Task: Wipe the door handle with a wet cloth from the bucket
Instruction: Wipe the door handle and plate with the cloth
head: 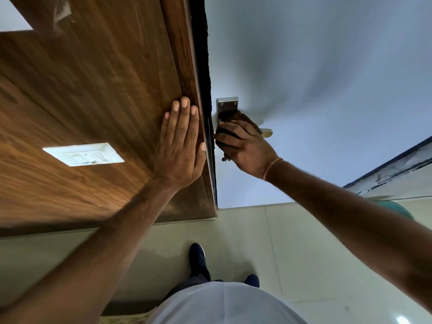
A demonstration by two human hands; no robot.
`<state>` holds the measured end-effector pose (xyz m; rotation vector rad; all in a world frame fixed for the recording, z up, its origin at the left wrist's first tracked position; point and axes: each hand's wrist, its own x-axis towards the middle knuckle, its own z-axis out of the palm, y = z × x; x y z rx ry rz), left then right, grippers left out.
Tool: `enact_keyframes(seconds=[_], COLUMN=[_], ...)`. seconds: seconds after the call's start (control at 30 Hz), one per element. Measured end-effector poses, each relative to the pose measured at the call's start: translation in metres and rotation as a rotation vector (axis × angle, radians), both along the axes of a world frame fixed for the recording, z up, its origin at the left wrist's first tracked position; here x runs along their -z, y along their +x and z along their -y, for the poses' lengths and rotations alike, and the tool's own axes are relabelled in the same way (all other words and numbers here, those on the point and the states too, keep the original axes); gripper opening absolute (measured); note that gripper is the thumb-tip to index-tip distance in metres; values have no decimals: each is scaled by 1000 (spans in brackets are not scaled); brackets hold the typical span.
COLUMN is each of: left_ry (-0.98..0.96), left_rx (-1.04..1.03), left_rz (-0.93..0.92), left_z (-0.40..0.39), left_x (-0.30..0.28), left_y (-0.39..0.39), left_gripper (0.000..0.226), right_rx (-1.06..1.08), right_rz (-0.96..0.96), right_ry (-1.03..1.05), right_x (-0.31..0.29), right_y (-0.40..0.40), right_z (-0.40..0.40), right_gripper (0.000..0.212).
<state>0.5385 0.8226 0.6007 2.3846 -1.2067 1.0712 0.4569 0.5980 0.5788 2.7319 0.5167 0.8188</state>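
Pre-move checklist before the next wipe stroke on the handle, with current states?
1. Cloth in the right hand: ok, the dark cloth is bunched under the fingers.
2. Cloth on the door handle: ok, it covers the lever near the metal backplate; only the lever tip shows.
3. Left hand bracing: ok, flat on the wooden panel beside the door edge.
4. Cloth wet: cannot tell.
5. Bucket within reach: cannot tell, only a green rim shows behind the right forearm.
6. Footing: ok, both shoes on the tiled floor.
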Motion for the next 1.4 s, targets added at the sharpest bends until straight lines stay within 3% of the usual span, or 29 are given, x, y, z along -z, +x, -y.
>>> enact_keyframes(seconds=[0.1,0.27,0.37,0.6,0.73,0.87,1.17,1.4], left_ry=[-4,-20,-10,-21,-17,-4,-32,-18], left_rx=[-5,-5,5,-2,14,14,1,-7], left_rz=[-4,-6,-2,7,14,26,12,3], left_z=[1,1,0,2,-1,-2,4,3], left_x=[1,0,0,0,-1,0,2,1], left_y=[-1,-3,-1,-3,-2,0,-2,-5], left_gripper=[75,74,74,73,72,71,77,75], right_rx=[-33,-11,-57,-175,-164,-194,-140,-114], right_rz=[-23,-68,-52,29,1,0,-15,6], right_ry=[-117,-301,-350,-208,-12,-68,-64,4], right_x=[3,4,-4,-4,1,3,-2,4], right_y=[-8,9,1,-4,8,-12,-1,-35], right_z=[14,0,16,28,14,55,7,64], right_gripper=[40,29,36,30,37,52,26,36])
